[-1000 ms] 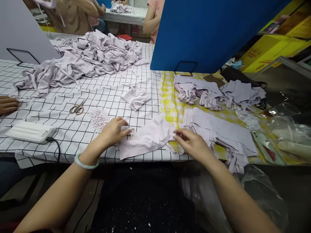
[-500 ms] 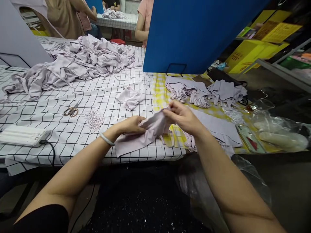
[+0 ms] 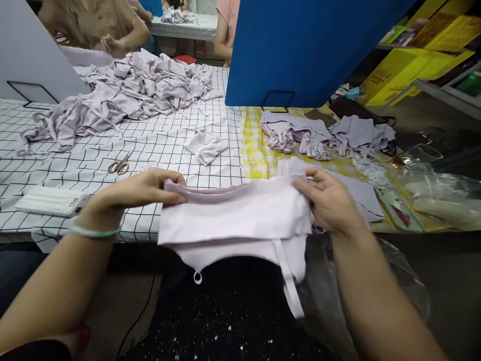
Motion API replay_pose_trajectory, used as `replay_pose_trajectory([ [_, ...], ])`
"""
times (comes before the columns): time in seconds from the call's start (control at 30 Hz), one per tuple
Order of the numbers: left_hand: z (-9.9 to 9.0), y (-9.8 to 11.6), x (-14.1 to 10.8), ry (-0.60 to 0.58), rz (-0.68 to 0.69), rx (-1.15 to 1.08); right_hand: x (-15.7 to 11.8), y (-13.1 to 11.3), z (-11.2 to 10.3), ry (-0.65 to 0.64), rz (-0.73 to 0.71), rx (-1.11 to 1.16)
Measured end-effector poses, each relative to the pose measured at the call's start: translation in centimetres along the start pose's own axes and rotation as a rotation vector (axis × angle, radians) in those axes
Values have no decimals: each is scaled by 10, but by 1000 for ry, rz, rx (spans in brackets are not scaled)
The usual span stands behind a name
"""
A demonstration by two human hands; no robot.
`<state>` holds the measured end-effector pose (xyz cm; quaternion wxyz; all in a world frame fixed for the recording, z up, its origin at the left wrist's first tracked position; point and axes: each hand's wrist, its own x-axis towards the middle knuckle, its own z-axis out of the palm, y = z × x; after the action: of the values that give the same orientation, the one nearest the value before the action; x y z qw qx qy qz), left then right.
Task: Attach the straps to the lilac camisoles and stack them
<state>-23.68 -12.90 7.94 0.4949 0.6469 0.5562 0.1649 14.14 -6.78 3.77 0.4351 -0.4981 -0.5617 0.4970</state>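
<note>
A pale lilac strappy top [image 3: 229, 215] is stretched wide between my hands, over the table's front edge and my lap. My left hand [image 3: 150, 189] pinches its upper left corner, and my right hand [image 3: 328, 198] grips the upper right corner. One strap [image 3: 288, 281] dangles from the right part, and a small loop [image 3: 197, 277] hangs at the lower left. Just behind the top, a crumpled piece of the same cloth [image 3: 205, 145] lies on the checked tablecloth [image 3: 180, 125]. Close to my right hand is a stack of flat lilac pieces [image 3: 361, 193], partly hidden.
Scissors [image 3: 121, 163] and a white power bank [image 3: 50, 200] lie on the left. Behind them spreads a large garment heap [image 3: 150, 85]. A blue panel [image 3: 300, 50] stands at the back; folded tops [image 3: 296, 131] and a phone [image 3: 399, 209] lie right. Co-workers sit beyond.
The top has come up off the table toward me and is now spread out flat. My hands have moved apart, left hand leftward, right hand rightward. A co-worker's hand now shows behind the heap.
</note>
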Motion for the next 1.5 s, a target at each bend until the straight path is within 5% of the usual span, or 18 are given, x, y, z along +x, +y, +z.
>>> replay_pose_trajectory([
  [0.17, 25, -51, 57, 463, -95, 229, 41, 62, 9, 142, -96, -454],
  [0.33, 64, -71, 44, 697, 73, 469, 25, 79, 4, 99, -226, -660],
  [0.57, 98, -70, 45, 472, 306, 675, -33, 71, 15, 88, -302, -782],
  [0.8, 131, -9, 135, 172, 536, 718, -117, 116, 47, 13, 113, -408],
  [0.97, 156, 5, 180, 17, 469, 829, -133, 107, 36, -115, 52, -450],
  [1.13, 159, -7, 181, 45, 472, 862, -156, 81, 13, -158, -182, -582],
  [1.3, 158, -8, 190, 32, 491, 804, -159, 101, 16, -214, -95, -485],
  [1.4, 137, -8, 175, 159, 548, 609, -155, 107, 17, 83, -52, -362],
  [1.5, 106, -17, 112, 553, 496, 282, -142, 95, 19, 341, -190, -395],
])
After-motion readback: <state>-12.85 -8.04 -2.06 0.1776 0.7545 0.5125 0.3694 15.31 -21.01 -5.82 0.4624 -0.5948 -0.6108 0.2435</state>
